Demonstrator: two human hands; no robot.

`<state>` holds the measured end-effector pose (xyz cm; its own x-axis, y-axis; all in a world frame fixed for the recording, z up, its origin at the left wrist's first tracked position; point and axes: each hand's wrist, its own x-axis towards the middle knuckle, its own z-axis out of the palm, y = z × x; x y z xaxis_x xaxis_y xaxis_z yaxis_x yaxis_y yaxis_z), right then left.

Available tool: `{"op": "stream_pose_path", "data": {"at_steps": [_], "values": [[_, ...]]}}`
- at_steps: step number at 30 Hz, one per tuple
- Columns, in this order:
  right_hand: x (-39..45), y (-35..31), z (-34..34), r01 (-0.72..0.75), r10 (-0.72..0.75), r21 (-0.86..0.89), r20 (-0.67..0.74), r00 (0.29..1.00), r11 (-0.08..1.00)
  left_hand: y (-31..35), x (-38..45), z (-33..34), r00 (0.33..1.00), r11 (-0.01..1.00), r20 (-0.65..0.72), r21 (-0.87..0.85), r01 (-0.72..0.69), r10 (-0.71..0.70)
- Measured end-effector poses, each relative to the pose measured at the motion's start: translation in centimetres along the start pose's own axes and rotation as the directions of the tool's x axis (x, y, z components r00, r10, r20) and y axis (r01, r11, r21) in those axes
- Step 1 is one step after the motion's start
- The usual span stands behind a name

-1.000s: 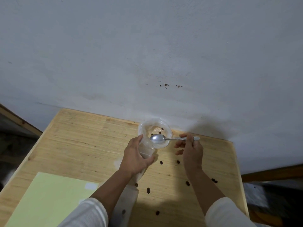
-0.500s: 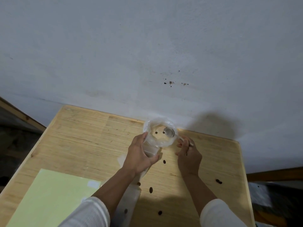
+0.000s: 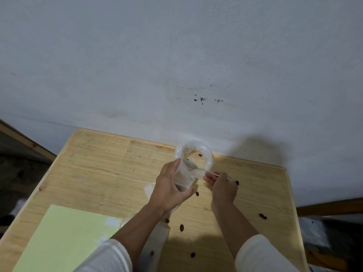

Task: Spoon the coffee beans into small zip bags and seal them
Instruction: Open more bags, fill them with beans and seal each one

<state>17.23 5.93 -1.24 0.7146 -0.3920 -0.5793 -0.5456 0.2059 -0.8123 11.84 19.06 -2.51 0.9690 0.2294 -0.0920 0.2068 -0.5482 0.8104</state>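
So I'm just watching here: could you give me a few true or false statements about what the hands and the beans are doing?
1. The left hand grips the clear zip bag. True.
2. The right hand holds a fork. False: it pinches a metal spoon, whose bowl is at the bag's mouth.
3. Coffee beans lie scattered on the wooden table. True.
4. The green sheet lies under the right hand. False: it lies at the table's near left.
5. The bag is full. False: only about one bean shows inside.
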Motion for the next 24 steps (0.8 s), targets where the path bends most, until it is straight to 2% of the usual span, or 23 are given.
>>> {"op": "stream_pose_path", "data": {"at_steps": [4, 11, 14, 17, 19, 24], "values": [[0.0, -0.3, 0.2, -0.12, 0.126, 0.095, -0.066, 0.99, 0.988, -0.1, 0.0, -0.3, 1.0, 1.0, -0.009, 0.019, -0.013, 0.013], [0.8, -0.9, 0.4, -0.311, 0.311, 0.019, -0.039, 0.95, 0.95, -0.1, -0.5, -0.7, 1.0, 1.0, -0.007, 0.003, -0.026, 0.026], [0.9, -1.0, 0.3, -0.342, 0.342, 0.056, -0.005, 0.94, 0.938, -0.1, -0.6, -0.9, 0.999, 0.999, -0.016, 0.019, -0.038, 0.038], [0.7, -1.0, -0.1, -0.37, 0.362, 0.237, 0.076, 0.929, 0.898, 0.1, -0.6, -1.0, 0.999, 0.999, -0.039, 0.031, -0.035, 0.036], [0.7, -0.7, -0.2, -0.353, 0.354, 0.328, 0.059, 0.933, 0.876, 0.1, -0.6, -1.1, 0.998, 0.999, -0.047, 0.034, -0.027, 0.028], [0.6, 0.1, 0.1, -0.283, 0.283, 0.394, 0.059, 0.957, 0.874, -0.4, -1.0, -0.8, 0.998, 1.0, -0.056, 0.016, 0.018, -0.017]]}}
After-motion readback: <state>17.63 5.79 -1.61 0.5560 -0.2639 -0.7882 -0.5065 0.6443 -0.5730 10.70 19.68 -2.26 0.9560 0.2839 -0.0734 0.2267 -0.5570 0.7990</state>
